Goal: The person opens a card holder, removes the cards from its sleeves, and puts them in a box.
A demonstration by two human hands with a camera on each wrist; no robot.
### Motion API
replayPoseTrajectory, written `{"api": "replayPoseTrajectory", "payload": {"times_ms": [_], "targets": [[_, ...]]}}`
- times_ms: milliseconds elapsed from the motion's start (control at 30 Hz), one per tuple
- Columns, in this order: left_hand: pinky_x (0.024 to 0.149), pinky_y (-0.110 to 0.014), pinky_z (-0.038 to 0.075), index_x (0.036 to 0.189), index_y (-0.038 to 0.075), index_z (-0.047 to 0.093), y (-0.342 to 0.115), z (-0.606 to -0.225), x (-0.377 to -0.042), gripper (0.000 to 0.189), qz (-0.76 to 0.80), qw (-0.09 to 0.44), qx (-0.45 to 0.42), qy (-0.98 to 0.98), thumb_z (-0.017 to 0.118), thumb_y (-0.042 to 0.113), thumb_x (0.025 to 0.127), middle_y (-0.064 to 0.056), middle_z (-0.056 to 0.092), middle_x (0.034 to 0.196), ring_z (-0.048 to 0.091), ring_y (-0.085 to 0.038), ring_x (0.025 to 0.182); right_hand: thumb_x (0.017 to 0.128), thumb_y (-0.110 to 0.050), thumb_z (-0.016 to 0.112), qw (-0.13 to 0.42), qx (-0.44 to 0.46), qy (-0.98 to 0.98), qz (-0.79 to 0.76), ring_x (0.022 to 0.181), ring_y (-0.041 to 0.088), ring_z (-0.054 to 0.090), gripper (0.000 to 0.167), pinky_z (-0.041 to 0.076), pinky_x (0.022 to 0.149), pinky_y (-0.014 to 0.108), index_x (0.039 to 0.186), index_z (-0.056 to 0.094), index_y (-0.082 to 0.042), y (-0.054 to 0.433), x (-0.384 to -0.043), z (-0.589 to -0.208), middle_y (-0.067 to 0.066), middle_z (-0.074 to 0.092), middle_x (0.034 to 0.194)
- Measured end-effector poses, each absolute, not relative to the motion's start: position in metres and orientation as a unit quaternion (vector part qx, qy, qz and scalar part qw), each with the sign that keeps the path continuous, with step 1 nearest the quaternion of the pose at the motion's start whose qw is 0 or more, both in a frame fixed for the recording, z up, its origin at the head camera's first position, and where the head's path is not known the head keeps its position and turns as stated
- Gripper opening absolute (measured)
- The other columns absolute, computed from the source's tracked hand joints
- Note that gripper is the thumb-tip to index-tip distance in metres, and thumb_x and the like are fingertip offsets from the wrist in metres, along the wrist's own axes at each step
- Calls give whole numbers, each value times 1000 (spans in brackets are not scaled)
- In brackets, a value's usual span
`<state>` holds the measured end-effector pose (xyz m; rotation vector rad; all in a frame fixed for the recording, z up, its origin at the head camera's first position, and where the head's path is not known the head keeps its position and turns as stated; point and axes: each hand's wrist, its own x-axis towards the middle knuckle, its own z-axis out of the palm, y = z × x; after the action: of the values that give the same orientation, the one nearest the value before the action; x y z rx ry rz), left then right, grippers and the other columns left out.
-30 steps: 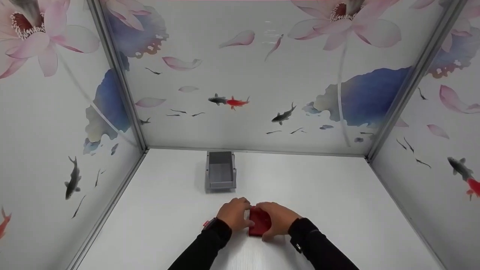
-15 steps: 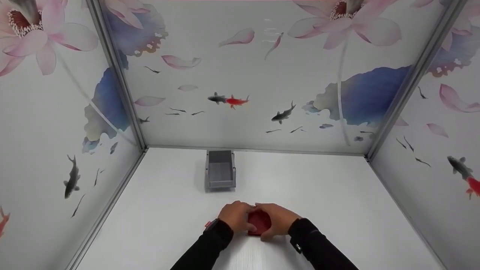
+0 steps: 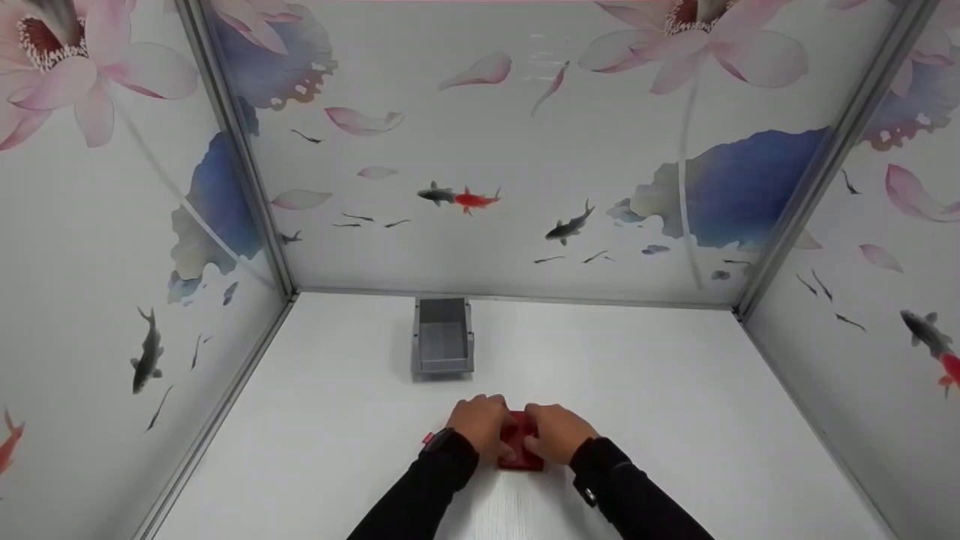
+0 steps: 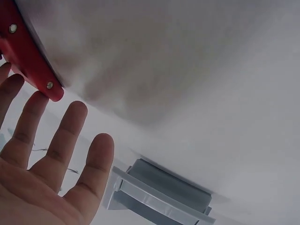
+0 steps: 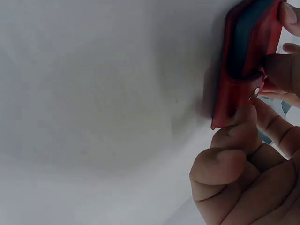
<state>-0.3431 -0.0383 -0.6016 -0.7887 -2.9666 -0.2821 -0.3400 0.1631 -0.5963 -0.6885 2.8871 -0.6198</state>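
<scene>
A small red pouch (image 3: 523, 462) with metal snaps (image 4: 49, 85) lies at the front middle of the white table. On its left side, my left hand (image 3: 481, 427) holds it with thumb and forefingers, while the other fingers extend fairly straight in the left wrist view. My right hand (image 3: 561, 433) pinches the pouch's right part, its thumb near a snap and its outer fingers curled. Dark blue lining shows through an opening in the pouch (image 5: 241, 42) in the right wrist view. The hands cover much of the pouch from above.
A grey open-topped bin (image 3: 442, 341) stands on the table (image 3: 637, 375) beyond the hands, near the back wall. Printed panels with lotus flowers and fish (image 3: 474, 199) enclose the table at the back and both sides.
The right hand's fingers and thumb have come in from around the pouch's right edge onto it. My left hand has shifted slightly right, and the two hands sit closer together.
</scene>
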Motion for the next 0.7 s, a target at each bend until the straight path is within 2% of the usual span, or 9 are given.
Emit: {"api": "replayPoseTrajectory", "payload": {"times_ms": [133,233,433,500,567,700], "targets": [[76,-47,59,88,27,87,-38,-600,-346,32,-96,23,-251,-963,109,45,72,4,71,95,68,-22,85,92,-7,79,50,-227,955,-183,67,15,47,18,38,61,33,90,62,-10,154,-341,-593,-3,52,72],[79,-49,60,87,24,84,-38,-603,-349,36,-100,23,-238,-966,110,44,71,5,73,97,70,-22,87,89,-4,81,62,-216,960,-166,68,17,47,20,40,63,35,87,62,-10,146,-342,-586,-1,54,73],[86,-48,59,102,19,81,-39,-607,-353,54,-120,14,-214,-969,112,46,67,5,76,101,72,-22,94,86,-5,82,66,-178,974,-123,69,19,54,17,55,68,41,84,66,-10,131,-346,-586,4,65,76],[86,-48,60,106,20,83,-39,-607,-355,55,-117,9,-218,-969,112,46,66,5,77,103,73,-23,96,87,-7,83,60,-167,978,-107,70,20,59,15,61,71,44,84,68,-9,127,-348,-589,7,69,78],[86,-50,60,104,24,86,-38,-607,-355,49,-106,11,-229,-968,111,46,68,6,77,105,74,-23,97,87,-9,84,53,-160,981,-93,72,22,65,15,65,74,47,83,69,-8,123,-351,-593,10,73,80],[85,-52,62,102,31,90,-36,-609,-354,38,-88,27,-241,-966,107,46,72,7,77,105,75,-24,95,90,-9,83,46,-159,983,-79,73,25,70,20,67,73,49,78,67,-7,119,-356,-598,12,75,81]]}}
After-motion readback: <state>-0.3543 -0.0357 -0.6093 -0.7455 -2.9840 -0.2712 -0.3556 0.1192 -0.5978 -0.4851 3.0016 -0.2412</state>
